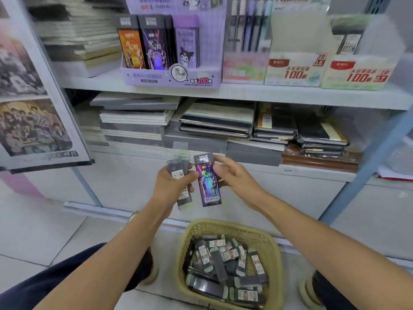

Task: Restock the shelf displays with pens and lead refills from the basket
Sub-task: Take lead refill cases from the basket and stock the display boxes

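Before white shelving (245,93), left hand (171,187) clasps matte grey packs (177,168); right hand (237,177) pinches glossy holographic box (208,185).

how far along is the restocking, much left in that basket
Done: the lilac cardboard display box on the shelf already holds upright packs. In hand: the left hand grips a bundle of grey lead refill packs, the right hand pinches a shiny purple holographic pack. Left: the yellow woven plastic basket on the floor is piled with grey packs, and the cream display box marked 0.5 looks empty. Early days, likely.
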`<act>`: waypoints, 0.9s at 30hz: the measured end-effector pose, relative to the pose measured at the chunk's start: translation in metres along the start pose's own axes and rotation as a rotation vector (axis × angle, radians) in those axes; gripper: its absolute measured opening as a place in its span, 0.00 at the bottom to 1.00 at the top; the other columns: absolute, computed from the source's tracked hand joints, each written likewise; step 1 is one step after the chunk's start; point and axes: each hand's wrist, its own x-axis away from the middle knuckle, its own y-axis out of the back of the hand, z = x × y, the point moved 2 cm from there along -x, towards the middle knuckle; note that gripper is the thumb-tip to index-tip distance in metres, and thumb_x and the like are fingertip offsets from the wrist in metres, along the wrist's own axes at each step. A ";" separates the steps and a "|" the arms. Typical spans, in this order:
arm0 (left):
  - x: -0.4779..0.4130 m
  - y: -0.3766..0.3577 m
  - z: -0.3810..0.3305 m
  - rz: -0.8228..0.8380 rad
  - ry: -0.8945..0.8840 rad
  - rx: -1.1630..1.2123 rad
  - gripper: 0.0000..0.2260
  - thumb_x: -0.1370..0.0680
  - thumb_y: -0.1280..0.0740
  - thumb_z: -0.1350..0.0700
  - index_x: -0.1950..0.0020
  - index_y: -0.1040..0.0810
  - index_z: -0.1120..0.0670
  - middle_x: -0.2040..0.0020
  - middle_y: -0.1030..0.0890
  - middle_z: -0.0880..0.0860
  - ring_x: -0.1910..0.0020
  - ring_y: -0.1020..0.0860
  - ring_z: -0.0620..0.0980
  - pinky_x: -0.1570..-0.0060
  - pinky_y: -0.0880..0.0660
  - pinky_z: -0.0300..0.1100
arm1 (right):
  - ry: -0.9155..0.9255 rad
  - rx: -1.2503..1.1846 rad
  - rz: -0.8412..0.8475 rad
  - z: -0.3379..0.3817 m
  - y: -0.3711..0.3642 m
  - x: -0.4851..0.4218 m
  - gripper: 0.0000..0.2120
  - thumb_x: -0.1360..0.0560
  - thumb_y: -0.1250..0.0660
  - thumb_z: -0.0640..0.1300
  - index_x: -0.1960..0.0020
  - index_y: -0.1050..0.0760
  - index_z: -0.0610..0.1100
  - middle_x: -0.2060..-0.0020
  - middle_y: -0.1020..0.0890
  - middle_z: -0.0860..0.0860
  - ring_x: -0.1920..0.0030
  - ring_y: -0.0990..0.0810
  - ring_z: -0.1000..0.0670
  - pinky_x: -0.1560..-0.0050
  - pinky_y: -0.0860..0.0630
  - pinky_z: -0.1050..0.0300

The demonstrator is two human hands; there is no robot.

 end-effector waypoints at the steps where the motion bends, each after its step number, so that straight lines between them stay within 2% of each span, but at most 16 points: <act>1: -0.003 -0.002 -0.015 0.025 -0.029 -0.016 0.07 0.28 0.26 0.66 0.56 0.22 0.58 0.69 0.19 0.50 0.77 0.26 0.47 0.76 0.28 0.37 | 0.059 0.052 -0.021 0.022 0.000 -0.005 0.17 0.20 0.37 0.45 0.32 0.30 0.49 0.51 0.16 0.54 0.53 0.17 0.57 0.54 0.22 0.64; 5: -0.014 -0.008 -0.079 0.094 -0.104 -0.044 0.06 0.28 0.26 0.64 0.54 0.20 0.58 0.69 0.19 0.49 0.77 0.26 0.45 0.75 0.27 0.36 | 0.230 0.249 -0.022 0.097 0.011 -0.020 0.17 0.21 0.35 0.40 0.34 0.29 0.52 0.46 0.17 0.45 0.48 0.17 0.51 0.54 0.20 0.62; 8: -0.023 -0.007 -0.122 0.134 -0.124 -0.019 0.05 0.27 0.26 0.60 0.54 0.20 0.56 0.69 0.18 0.48 0.76 0.24 0.44 0.73 0.26 0.36 | 0.311 0.268 -0.040 0.145 0.022 -0.030 0.14 0.22 0.34 0.40 0.39 0.26 0.51 0.51 0.15 0.49 0.51 0.16 0.52 0.57 0.21 0.60; 11: -0.035 0.001 -0.159 0.132 -0.131 0.023 0.05 0.26 0.26 0.54 0.57 0.21 0.53 0.65 0.17 0.50 0.74 0.23 0.45 0.69 0.24 0.38 | 0.465 0.227 -0.162 0.195 0.035 -0.045 0.12 0.22 0.34 0.37 0.42 0.26 0.50 0.54 0.15 0.54 0.55 0.16 0.54 0.61 0.20 0.60; 15: -0.049 0.015 -0.193 0.135 -0.149 0.038 0.08 0.27 0.26 0.52 0.58 0.23 0.53 0.69 0.21 0.49 0.75 0.24 0.46 0.72 0.25 0.38 | 0.623 0.253 -0.396 0.252 0.049 -0.069 0.11 0.23 0.33 0.37 0.46 0.29 0.50 0.48 0.17 0.46 0.55 0.17 0.52 0.57 0.19 0.54; 17: -0.055 0.020 -0.201 0.148 -0.157 0.053 0.09 0.28 0.26 0.52 0.56 0.24 0.54 0.70 0.22 0.49 0.75 0.24 0.46 0.72 0.25 0.37 | 0.643 0.334 -0.491 0.267 0.054 -0.082 0.10 0.23 0.34 0.36 0.45 0.30 0.46 0.48 0.18 0.44 0.59 0.17 0.55 0.60 0.19 0.57; 20: -0.061 0.022 -0.205 0.190 -0.163 0.048 0.11 0.30 0.26 0.51 0.56 0.24 0.55 0.69 0.23 0.50 0.74 0.25 0.46 0.72 0.26 0.36 | 0.604 0.513 -0.562 0.272 0.057 -0.099 0.10 0.23 0.34 0.37 0.43 0.29 0.42 0.50 0.20 0.48 0.56 0.17 0.46 0.53 0.19 0.45; 22: -0.065 0.021 -0.205 0.218 -0.162 0.042 0.10 0.27 0.27 0.52 0.55 0.25 0.55 0.69 0.23 0.50 0.74 0.25 0.47 0.72 0.26 0.36 | 0.573 0.616 -0.552 0.270 0.054 -0.107 0.09 0.23 0.34 0.39 0.43 0.29 0.43 0.50 0.19 0.49 0.54 0.18 0.44 0.50 0.21 0.41; 25: -0.070 0.018 -0.204 0.246 -0.164 0.042 0.08 0.25 0.28 0.54 0.56 0.25 0.55 0.68 0.24 0.50 0.74 0.25 0.46 0.72 0.26 0.36 | 0.564 0.801 -0.499 0.264 0.046 -0.117 0.08 0.23 0.33 0.40 0.48 0.31 0.47 0.50 0.19 0.50 0.55 0.19 0.47 0.50 0.22 0.43; 27: -0.073 0.017 -0.203 0.247 -0.163 0.032 0.08 0.25 0.28 0.55 0.57 0.25 0.55 0.68 0.23 0.50 0.74 0.25 0.46 0.72 0.26 0.37 | 0.557 0.897 -0.456 0.262 0.044 -0.122 0.07 0.22 0.34 0.40 0.47 0.31 0.46 0.50 0.19 0.49 0.55 0.20 0.47 0.50 0.22 0.43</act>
